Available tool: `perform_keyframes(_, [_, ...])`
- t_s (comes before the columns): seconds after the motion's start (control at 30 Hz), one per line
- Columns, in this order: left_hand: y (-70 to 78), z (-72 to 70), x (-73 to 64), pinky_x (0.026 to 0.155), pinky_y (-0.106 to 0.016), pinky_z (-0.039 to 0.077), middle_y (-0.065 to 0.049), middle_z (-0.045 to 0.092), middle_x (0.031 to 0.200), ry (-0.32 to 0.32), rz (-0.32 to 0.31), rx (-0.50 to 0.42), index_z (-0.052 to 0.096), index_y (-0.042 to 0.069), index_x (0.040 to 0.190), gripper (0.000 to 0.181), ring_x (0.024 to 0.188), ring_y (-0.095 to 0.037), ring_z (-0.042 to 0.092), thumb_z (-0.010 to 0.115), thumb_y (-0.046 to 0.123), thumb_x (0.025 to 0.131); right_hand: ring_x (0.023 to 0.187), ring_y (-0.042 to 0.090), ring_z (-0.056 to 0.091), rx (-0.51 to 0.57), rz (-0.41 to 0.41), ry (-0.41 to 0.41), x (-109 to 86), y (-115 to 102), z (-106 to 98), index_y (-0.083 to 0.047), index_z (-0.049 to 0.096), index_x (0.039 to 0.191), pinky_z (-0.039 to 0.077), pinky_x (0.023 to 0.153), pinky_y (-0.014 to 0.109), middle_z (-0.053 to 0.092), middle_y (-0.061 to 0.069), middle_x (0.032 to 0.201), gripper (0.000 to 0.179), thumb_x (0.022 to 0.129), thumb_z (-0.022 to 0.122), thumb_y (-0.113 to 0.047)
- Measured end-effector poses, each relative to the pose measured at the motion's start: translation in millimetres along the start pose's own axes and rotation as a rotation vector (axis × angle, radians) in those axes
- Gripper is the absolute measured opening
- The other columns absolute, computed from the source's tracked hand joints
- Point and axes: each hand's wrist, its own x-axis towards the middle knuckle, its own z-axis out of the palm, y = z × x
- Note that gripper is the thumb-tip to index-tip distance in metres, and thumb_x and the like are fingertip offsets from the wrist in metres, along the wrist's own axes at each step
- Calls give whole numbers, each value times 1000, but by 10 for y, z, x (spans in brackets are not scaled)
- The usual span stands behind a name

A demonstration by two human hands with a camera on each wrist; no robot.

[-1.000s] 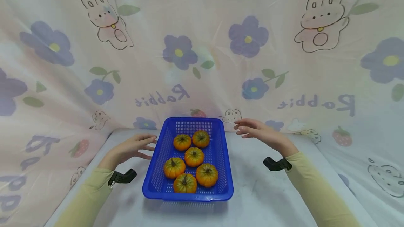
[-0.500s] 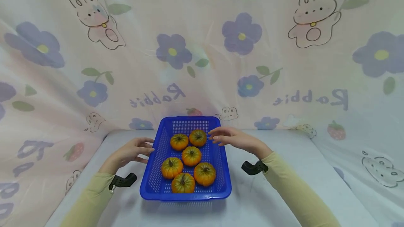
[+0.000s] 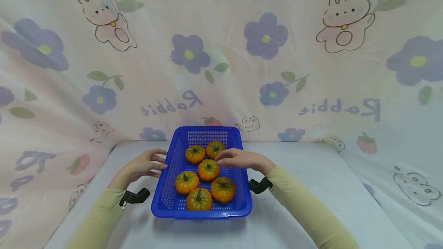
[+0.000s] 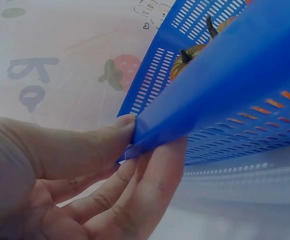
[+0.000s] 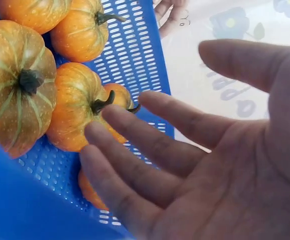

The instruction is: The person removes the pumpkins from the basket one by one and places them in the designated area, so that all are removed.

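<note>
Several small orange pumpkins with green-tinged tops lie in a blue plastic basket (image 3: 202, 214). My left hand (image 3: 143, 165) is at the basket's left side; the left wrist view has its thumb (image 4: 104, 142) on top of the rim and its fingers (image 4: 155, 185) beneath, pinching it. Over the right half of the basket, my right hand (image 3: 242, 159) reaches in with fingers extended and spread. Its fingertips are close to the middle pumpkin (image 3: 208, 170) and the back right pumpkin (image 3: 214, 148), which it partly overlaps in the head view. Nothing is held in it.
The basket sits on a white table (image 3: 297, 187). Behind it hangs a pale curtain (image 3: 228, 87) printed with rabbits, flowers and strawberries, which also runs along both sides. A black wrist camera mount (image 3: 260, 185) is strapped at each wrist.
My right hand has moved left from beyond the basket's right side to over the pumpkins. The left hand has come up against the left rim. The pumpkins keep their places in the basket.
</note>
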Motion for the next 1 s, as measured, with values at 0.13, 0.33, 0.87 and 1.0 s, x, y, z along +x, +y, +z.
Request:
perform_keyframes(0.13, [-15, -10, -22, 74, -42, 57, -21, 56, 111, 10, -10, -5, 34, -5, 140, 62, 87, -26, 64, 67, 10, 90, 97, 21, 59, -40, 14, -27, 96, -6, 46, 2, 58, 125, 50, 89, 43, 60, 18, 119, 42, 98, 52, -29])
perform_keyframes(0.33, [2, 10, -24, 74, -42, 57, -20, 56, 110, 10, -13, -15, 34, -5, 139, 60, 86, -25, 64, 66, 8, 90, 92, 20, 62, -67, 28, -35, 164, -18, 88, 3, 63, 118, 51, 86, 45, 63, 18, 113, 36, 98, 51, -25])
perform_keyframes(0.87, [-12, 9, -11, 74, -42, 57, -19, 56, 108, 11, -15, -27, 34, -4, 139, 60, 85, -25, 64, 66, 8, 90, 90, 27, 63, -173, 102, -91, 261, -25, 174, 0, 67, 109, 52, 84, 45, 66, 14, 100, 31, 97, 54, -25])
perform_keyframes(1.0, [-15, 10, -5, 73, -41, 57, -19, 56, 107, 15, -12, -15, 35, -4, 138, 60, 84, -25, 64, 67, 8, 90, 84, 20, 63, -217, 114, -112, 260, -54, 178, -1, 68, 105, 53, 81, 38, 66, 8, 95, 30, 97, 54, -26])
